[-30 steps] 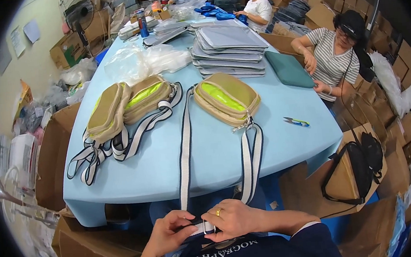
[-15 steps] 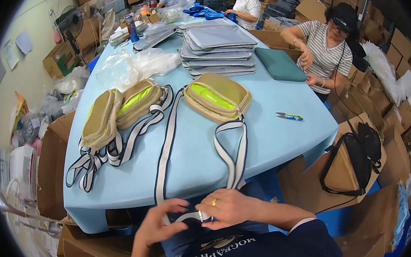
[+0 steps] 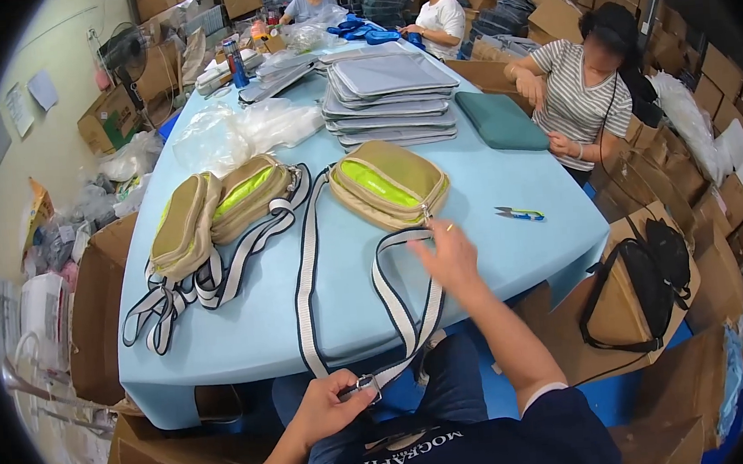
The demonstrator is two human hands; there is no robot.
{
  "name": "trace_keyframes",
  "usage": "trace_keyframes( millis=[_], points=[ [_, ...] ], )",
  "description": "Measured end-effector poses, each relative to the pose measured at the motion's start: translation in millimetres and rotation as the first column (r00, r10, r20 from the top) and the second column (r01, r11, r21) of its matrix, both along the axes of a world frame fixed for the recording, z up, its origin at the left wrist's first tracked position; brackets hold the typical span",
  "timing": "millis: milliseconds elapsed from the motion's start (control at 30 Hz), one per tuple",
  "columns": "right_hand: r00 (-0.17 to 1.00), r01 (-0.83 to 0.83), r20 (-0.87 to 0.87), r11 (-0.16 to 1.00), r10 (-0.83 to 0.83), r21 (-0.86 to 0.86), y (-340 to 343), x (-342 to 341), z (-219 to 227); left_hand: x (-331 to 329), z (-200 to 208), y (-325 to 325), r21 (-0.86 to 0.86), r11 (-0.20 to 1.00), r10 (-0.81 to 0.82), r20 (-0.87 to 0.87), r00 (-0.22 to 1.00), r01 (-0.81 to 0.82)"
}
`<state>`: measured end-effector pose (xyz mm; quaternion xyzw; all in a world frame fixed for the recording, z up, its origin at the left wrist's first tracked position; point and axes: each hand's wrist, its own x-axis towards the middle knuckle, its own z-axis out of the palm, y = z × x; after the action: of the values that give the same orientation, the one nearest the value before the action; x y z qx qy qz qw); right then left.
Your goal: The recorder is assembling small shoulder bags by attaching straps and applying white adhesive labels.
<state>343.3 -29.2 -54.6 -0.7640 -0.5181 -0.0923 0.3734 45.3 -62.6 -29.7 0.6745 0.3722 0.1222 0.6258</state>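
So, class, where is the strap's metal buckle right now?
In the head view, the metal buckle is low, near centre, held in the left hand, just this side of the blue table.

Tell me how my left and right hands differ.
Your left hand pinches the metal slider, while your right hand is near the rightmost tan bag. The left is held close in; the right reaches over the table. A gold ring shows on the right, none on the left. Both are ungloved.

pale wall (image 3: 60, 43) at left, light-blue table (image 3: 491, 257) central, cardboard boxes (image 3: 714, 72) piled right, blue floor (image 3: 499, 392) beneath.
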Motion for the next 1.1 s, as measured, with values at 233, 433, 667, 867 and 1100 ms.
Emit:
trace_keyframes(
  millis=[233,433,667,867,1100],
  points=[
    [0.881,0.075,-0.372,0.863,-0.293,-0.5,60,57,14,-2,-15,-16,0.106,0.994,-0.037,0.068,0.997,0.029],
    [0.929,0.094,-0.277,0.882,-0.244,-0.461,87,55,-7,-2,-15,-24,0.224,0.933,-0.205,-0.305,0.93,0.28],
    [0.893,0.24,-0.268,0.885,-0.363,-0.399,104,66,-16,-21,-33,-37,0.338,0.843,-0.406,-0.112,0.907,0.419],
    [0.94,0.342,0.02,0.938,-0.342,-0.047,89,47,-11,-21,-20,-35,0.428,0.779,-0.452,-0.123,0.884,0.458],
    [0.343,-0.918,0.017,0.339,0.939,-0.203,-24,-38,-13,-8,-3,-22,0.596,0.626,-0.466,-0.232,0.854,0.504]
  ],
)
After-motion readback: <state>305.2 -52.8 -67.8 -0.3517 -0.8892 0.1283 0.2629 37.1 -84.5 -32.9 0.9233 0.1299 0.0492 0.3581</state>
